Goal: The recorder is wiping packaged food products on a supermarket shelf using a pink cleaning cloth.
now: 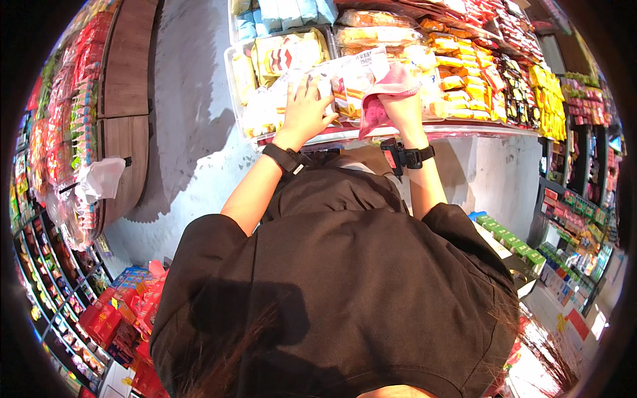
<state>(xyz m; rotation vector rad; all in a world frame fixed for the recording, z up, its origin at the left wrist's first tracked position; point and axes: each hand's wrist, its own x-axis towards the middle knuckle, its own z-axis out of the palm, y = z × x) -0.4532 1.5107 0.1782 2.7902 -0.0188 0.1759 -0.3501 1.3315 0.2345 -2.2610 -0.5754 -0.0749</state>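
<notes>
My left hand (pixel 307 110) lies with spread fingers on top of a white printed snack package (pixel 271 102). In my right hand (pixel 405 115) is a pink cloth (pixel 374 112), bunched up and hanging below the fingers. The cloth touches or sits just over another white package (pixel 354 67) with food pictures on it. Both packages lie at the front of a clear plastic bin (pixel 233 74), where yellow packets (pixel 293 52) also stand. A dark band is on each of my wrists, and a device is strapped to the right one.
Rows of yellow snack packets (pixel 465 74) and black packets (pixel 512 89) fill the display to the right. Light blue bags (pixel 286 12) stand farther back. A wooden shelf (pixel 124 84) with hanging packets is at the left. Red gift boxes (pixel 102 321) are stacked behind on the left.
</notes>
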